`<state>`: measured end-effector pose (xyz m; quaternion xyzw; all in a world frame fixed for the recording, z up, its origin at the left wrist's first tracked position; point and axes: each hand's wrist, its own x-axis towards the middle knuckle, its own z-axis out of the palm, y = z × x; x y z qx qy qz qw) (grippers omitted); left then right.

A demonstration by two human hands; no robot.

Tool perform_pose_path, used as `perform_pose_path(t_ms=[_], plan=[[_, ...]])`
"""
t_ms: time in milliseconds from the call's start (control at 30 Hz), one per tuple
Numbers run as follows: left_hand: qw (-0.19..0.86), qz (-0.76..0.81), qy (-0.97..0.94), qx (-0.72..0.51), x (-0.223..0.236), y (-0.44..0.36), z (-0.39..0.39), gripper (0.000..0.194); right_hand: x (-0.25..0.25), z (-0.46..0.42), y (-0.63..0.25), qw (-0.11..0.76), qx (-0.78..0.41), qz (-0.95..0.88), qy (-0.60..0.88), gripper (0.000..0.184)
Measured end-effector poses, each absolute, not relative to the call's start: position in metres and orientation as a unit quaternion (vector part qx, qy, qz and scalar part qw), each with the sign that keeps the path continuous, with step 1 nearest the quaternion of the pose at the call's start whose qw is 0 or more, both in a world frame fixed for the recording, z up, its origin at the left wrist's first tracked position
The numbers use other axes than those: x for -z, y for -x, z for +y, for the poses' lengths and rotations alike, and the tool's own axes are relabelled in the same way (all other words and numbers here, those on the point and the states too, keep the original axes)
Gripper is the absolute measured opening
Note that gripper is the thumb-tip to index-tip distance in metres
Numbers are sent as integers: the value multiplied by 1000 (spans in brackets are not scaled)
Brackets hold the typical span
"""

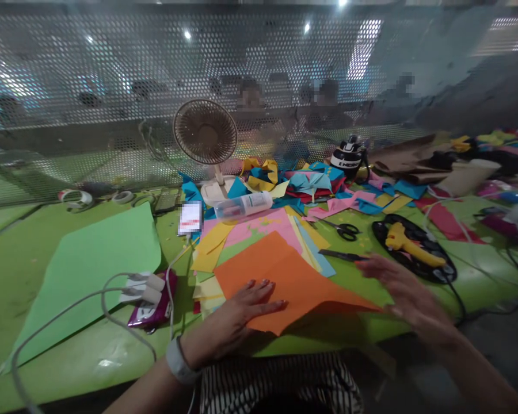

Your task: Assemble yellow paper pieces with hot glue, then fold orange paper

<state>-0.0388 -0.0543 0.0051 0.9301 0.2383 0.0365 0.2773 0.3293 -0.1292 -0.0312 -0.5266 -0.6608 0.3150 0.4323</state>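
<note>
My left hand [252,305] lies with fingers spread on an orange paper sheet [271,267], pressing it onto stacked coloured papers. The sheet's right corner is lifted and reaches close to the thumb of my right hand [408,293]. That hand is slightly blurred, its fingers stretched out and apart from the thumb. Its fingertips are at the end of a dark, flat knife-like tool [340,254]; whether they touch it I cannot tell. Just beyond lie black-handled scissors [347,231]. A yellow glue gun [410,244] rests on a black tray [446,270] to the right.
A fan [206,133], a clear bottle [244,206] and heaped paper scraps [313,183] stand along the perforated screen. At left are a green sheet [95,264], a phone [190,218] and a purple power strip [151,310] with plugs. Loose white cables [71,302] cross the table.
</note>
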Motion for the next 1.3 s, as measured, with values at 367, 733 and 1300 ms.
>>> perform_pose_path(t_ms=[367,733,1300], plan=[[283,191,-939,-47,-7,47,-49,67,16,-69,-296,87,-343,-875,330,64],[274,188,-942,-38,-6,53,-49,56,25,-71,-296,77,-240,-910,330,54],[64,301,-943,-130,38,113,-79,46,109,-53,-311,114,-375,-844,365,27]])
